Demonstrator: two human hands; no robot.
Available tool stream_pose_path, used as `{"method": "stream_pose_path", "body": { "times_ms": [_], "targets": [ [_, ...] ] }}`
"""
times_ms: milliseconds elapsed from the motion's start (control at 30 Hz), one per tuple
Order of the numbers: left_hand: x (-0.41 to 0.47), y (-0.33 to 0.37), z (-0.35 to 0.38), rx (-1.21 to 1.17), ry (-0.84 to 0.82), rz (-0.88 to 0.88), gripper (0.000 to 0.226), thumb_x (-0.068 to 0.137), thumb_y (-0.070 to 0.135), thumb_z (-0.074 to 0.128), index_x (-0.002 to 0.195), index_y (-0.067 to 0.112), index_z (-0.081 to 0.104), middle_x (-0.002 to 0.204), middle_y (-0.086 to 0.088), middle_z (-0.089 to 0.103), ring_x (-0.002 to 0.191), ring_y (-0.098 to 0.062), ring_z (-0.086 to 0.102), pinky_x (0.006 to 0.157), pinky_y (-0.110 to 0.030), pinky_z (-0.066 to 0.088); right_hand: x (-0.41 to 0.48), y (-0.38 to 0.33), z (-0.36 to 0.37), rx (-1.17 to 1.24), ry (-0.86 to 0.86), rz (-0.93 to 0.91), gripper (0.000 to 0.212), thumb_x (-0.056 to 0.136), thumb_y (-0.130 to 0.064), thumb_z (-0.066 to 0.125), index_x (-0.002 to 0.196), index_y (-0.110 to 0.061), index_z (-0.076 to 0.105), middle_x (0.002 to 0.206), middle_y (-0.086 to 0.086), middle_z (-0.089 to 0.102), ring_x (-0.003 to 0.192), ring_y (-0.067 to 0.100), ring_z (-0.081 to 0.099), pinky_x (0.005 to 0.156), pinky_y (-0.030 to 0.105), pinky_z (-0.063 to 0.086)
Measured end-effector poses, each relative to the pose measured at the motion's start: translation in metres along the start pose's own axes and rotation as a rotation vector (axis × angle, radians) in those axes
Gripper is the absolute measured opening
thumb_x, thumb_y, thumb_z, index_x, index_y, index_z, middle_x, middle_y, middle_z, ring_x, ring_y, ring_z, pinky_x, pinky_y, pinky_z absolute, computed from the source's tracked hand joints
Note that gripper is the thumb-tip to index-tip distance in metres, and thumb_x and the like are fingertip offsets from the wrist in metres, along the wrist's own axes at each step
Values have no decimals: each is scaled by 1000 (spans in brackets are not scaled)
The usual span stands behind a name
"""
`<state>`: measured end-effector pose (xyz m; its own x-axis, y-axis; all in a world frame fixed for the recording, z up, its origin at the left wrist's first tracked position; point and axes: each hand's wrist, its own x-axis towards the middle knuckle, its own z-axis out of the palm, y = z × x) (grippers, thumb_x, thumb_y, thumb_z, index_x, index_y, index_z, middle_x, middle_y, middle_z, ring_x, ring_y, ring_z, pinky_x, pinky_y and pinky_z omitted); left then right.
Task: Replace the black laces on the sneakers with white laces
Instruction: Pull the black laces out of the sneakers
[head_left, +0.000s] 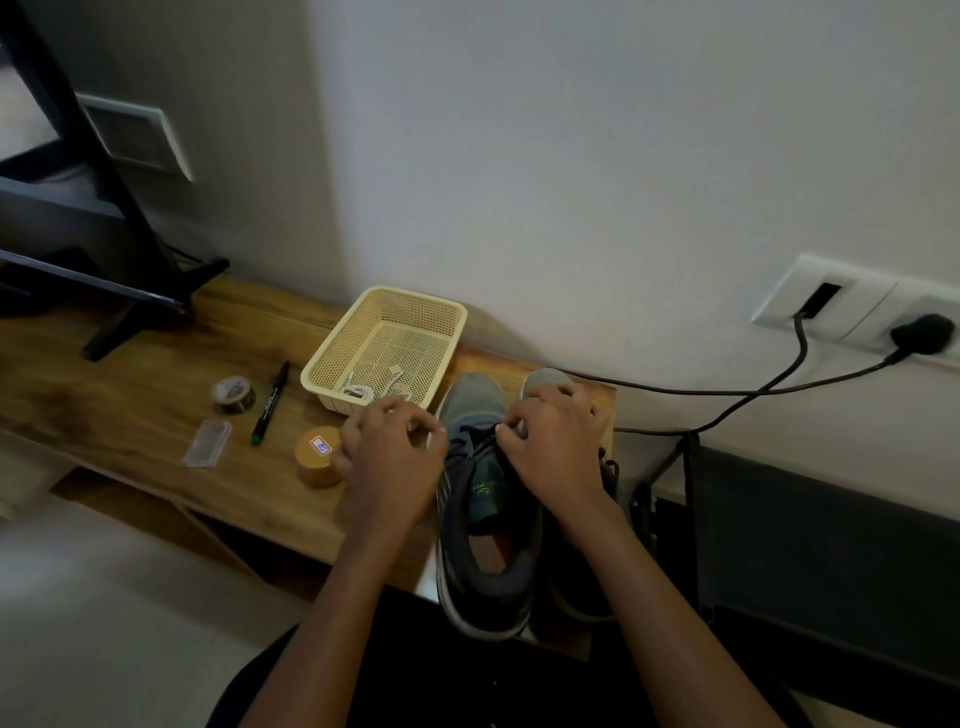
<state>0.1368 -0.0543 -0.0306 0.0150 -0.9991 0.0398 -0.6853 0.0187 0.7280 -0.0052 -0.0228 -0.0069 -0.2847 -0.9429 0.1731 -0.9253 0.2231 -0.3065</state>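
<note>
Two dark grey sneakers stand side by side at the right end of the wooden table, toes toward the wall. The left sneaker (485, 525) still carries black laces (475, 441) over its tongue. My right hand (556, 441) lies over the right sneaker (548, 378) and pinches the black lace near the left sneaker's toe end. At that shoe's left edge my left hand (392, 452) has its fingers curled; whether it holds a lace is unclear. White laces (363, 389) lie in the cream mesh basket (332, 358) behind my left hand.
On the table (130, 395) left of my hands: a tan tape roll (317, 457), a black marker (270, 402), a small tape roll (234, 395), a clear plastic case (208, 443). A monitor stand (135, 291) is far left. Black cables (753, 389) run to the wall socket (852, 306) on the right.
</note>
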Motion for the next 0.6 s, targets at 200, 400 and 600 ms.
{"method": "stream_pose_path", "body": {
  "times_ms": [200,400,600],
  "targets": [
    [-19,9,11,294,-156,49,20,76,51,61,77,32,55,141,5,38,140,-22,14,110,-46,13,17,-18,9,-66,-272,-173,20,87,-19,57,99,-23,72,136,-2,48,134,29,22,110,49,13],
    [-19,8,13,304,-89,46,22,81,45,62,82,25,71,142,8,42,141,-19,16,109,-42,14,22,-18,13,-88,-278,-144,14,86,-18,61,93,-19,73,131,-2,50,133,29,23,109,50,12],
    [-20,10,12,323,-56,50,19,82,38,62,77,22,71,142,8,45,140,-18,17,107,-41,12,21,-13,16,-124,-241,-213,16,89,-23,56,95,-22,71,127,-3,47,128,27,28,106,47,18]
  ]
}}
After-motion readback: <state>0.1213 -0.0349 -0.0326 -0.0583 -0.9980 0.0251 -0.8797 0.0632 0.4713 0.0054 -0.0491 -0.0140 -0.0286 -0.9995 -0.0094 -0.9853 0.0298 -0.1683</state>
